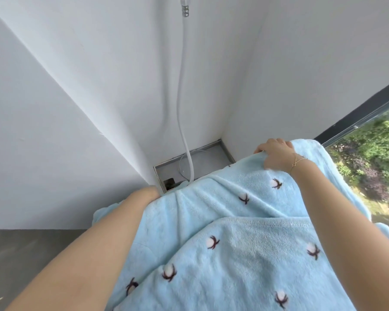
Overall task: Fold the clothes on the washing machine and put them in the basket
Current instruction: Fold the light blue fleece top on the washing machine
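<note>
Right hand (276, 157), right of centre: fingers curled over the top edge of a light blue fleece blanket (229, 243), gripping it. Thin bracelet (298, 162) on that wrist. Left forearm runs from lower left toward centre; the left hand is hidden behind the blanket's edge, grip cannot be told. Blanket, with small white-and-dark motifs, fills the lower centre and right of the frame, held up between both arms. Behind it, a white hose (182, 90) hangs down the white wall corner. Window (373, 158) with greenery at right edge.
</note>
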`<move>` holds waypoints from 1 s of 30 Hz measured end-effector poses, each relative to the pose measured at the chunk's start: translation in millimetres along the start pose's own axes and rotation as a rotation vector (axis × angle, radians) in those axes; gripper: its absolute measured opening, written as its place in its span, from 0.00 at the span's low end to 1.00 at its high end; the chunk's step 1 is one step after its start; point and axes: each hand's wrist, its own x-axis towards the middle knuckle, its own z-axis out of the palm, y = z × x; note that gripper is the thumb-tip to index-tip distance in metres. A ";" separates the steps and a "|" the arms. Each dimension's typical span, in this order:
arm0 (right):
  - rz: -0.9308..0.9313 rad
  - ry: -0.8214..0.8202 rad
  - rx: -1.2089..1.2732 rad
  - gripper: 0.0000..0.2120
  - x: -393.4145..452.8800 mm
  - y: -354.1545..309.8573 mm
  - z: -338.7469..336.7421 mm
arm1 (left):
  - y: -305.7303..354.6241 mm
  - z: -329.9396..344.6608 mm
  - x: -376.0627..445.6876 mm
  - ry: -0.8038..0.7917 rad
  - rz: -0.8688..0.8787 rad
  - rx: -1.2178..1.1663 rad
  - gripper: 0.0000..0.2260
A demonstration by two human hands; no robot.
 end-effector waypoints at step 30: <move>0.443 0.619 0.636 0.16 -237.5 20.5 122.3 | -70.5 128.8 -226.3 0.800 0.359 -0.385 0.15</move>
